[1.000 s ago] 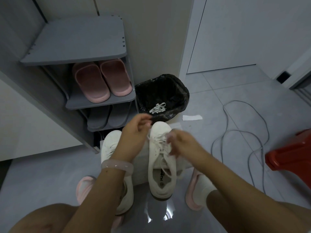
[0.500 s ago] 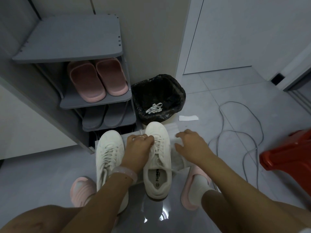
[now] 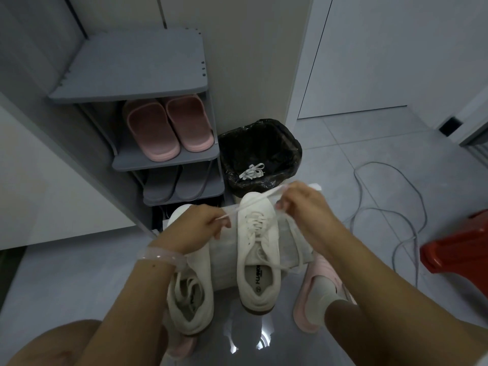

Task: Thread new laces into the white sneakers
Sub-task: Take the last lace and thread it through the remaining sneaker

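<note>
Sneakers first, as the largest items: right sneaker (image 3: 258, 249) stands toe-away on a pale cloth or sheet (image 3: 224, 260) on the floor, with the left sneaker (image 3: 190, 294) just beside it, partly under the left forearm. I judge both light and soft in the upper, so either would skid on the cloth if the lace were tugged hard; steadying at the collar or sidewall looks wise.

Lace (image 3: 253, 203) next: flat, white, stretched taut between the two hands above the toe of the right sneaker. I read it as limp, thin and a little slippery, stiff only at the tips (which I cannot make out here). Best hold is a pinch close to the end, for control at the eyelet.

Left hand (image 3: 202, 225): grip closed, fingers curled, pinching the lower end of the lace. Right hand (image 3: 298, 204): grip likewise closed in a pinch on the upper end, near the bin (image 3: 260, 154).

Lacing on the right sneaker (image 3: 257, 220) seems present across the tongue, with a loose strand trailing over the sheet at the right. How many eyelets are filled I cannot tell.
</note>
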The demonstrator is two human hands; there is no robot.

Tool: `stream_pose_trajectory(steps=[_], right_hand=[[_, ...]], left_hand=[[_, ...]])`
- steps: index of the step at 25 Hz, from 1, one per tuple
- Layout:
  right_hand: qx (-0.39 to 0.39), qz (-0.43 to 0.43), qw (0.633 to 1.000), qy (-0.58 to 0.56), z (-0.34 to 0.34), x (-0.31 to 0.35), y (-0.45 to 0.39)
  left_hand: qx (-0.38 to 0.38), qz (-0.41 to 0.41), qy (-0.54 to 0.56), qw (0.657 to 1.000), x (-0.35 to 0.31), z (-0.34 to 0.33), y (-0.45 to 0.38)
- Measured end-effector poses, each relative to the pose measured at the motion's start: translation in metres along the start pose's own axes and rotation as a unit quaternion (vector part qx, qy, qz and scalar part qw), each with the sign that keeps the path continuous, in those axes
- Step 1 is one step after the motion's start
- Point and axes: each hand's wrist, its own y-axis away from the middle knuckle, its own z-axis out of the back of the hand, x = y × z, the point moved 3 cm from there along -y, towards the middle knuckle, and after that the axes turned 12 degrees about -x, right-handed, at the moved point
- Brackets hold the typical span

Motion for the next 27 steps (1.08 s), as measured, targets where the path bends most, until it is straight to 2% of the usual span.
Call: stream_pose_trajectory(steps=[2,3,5,6,7,8,10,11,12,14,17,20,23,27], right_hand=[[-0.061,-0.009,0.989,-0.137,0.016,0.014,-0.007],[-0.075,-0.007,0.986,-0.148,0.02,0.018,-0.009],[-0.076,0.018,0.996,-0.049,0.02,0.021,-0.009],[-0.055,0.042,0.996,0.051,0.016,0.021,-0.007],[-0.011,0.078,0.981,0.179,0.009,0.019,-0.003],[0.059,0.12,0.941,0.31,0.0,0.016,0.002],[0.213,0.191,0.825,0.487,-0.017,0.005,0.014],[0.256,0.209,0.792,0.512,-0.022,0.002,0.02],[0.27,0.222,0.786,0.51,-0.025,0.004,0.023],[0.245,0.232,0.817,0.468,-0.024,0.011,0.021],[0.185,0.201,0.877,0.396,-0.018,0.02,0.015],[0.176,0.18,0.887,0.387,-0.02,0.022,0.016],[0.145,0.152,0.927,0.31,-0.02,0.026,0.018],[0.111,0.109,0.964,0.215,-0.015,0.027,0.016]], left_hand=[[0.053,0.028,0.032,0.998,0.006,-0.004,0.006],[0.068,0.038,0.045,0.996,0.005,-0.01,0.009],[0.061,0.043,0.067,0.995,0.0,-0.02,0.013],[0.03,0.031,0.066,0.997,-0.004,-0.022,0.013],[-0.013,0.017,0.058,0.998,-0.007,-0.021,0.012],[-0.06,0.0,0.051,0.997,-0.011,-0.017,0.011],[-0.121,-0.056,0.052,0.99,-0.018,-0.013,0.008],[-0.127,-0.09,0.062,0.986,-0.023,-0.014,0.007],[-0.124,-0.117,0.077,0.982,-0.027,-0.016,0.006],[-0.112,-0.124,0.112,0.98,-0.029,-0.021,0.008],[-0.046,-0.047,0.222,0.973,-0.03,-0.026,0.011],[0.033,-0.003,0.307,0.951,-0.039,-0.03,0.015],[0.052,0.019,0.295,0.954,-0.037,-0.036,0.014],[0.082,0.016,0.209,0.974,-0.025,-0.042,0.013]])
